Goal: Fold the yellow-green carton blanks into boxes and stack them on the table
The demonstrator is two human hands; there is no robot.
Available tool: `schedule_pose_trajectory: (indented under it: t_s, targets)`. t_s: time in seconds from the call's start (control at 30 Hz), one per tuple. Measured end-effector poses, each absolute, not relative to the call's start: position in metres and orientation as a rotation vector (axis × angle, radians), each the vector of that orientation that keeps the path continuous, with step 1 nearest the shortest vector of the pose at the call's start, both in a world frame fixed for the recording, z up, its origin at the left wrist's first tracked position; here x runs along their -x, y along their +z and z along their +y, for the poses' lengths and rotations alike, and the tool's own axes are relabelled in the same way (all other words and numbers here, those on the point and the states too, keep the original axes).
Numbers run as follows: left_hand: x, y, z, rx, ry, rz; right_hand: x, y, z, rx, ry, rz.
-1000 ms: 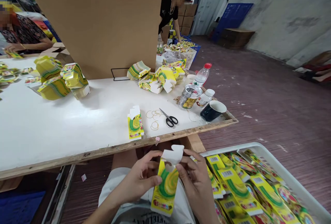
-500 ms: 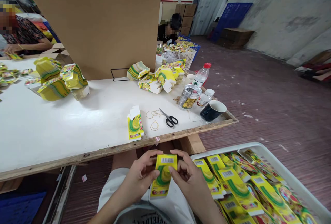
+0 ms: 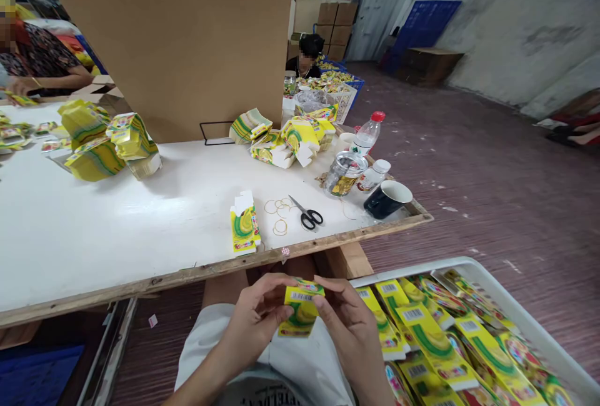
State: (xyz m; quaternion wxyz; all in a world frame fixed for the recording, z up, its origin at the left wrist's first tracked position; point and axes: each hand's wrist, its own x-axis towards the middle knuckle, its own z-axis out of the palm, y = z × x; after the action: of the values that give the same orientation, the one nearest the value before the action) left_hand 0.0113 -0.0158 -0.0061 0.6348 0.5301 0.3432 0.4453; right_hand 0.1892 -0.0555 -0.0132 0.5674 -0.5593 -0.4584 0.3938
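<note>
Over my lap, both hands pinch a small yellow and green carton [image 3: 300, 312] with a barcode on its upper end. My left hand [image 3: 255, 318] grips its left side, thumb on the front. My right hand [image 3: 349, 325] closes its fingers on the right side and top edge. The carton tilts toward me, just below the table's wooden front edge [image 3: 197, 275]. A white crate [image 3: 510, 306] at my right holds several flat cartons [image 3: 431, 337] of the same print.
On the white table stand one folded carton [image 3: 244, 228], rubber bands [image 3: 279, 215], scissors [image 3: 307, 213], a jar [image 3: 342, 175], a dark mug [image 3: 387, 198], a bottle [image 3: 368, 134] and carton stacks [image 3: 110, 143]. A cardboard divider [image 3: 178, 37] rises behind. Other people sit at far left and behind.
The carton's white top flap has been folded shut, and the carton sits lower and more tilted between my hands. The person behind the divider has dropped lower.
</note>
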Motion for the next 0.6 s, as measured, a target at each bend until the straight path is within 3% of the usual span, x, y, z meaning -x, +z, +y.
schedule_pose_trajectory:
  t_s: [0.6]
  targets:
    - [-0.027, 0.009, -0.026, -1.241, 1.189, 0.746, -0.172, 0.005, -0.061, 1.152, 0.718, -1.167]
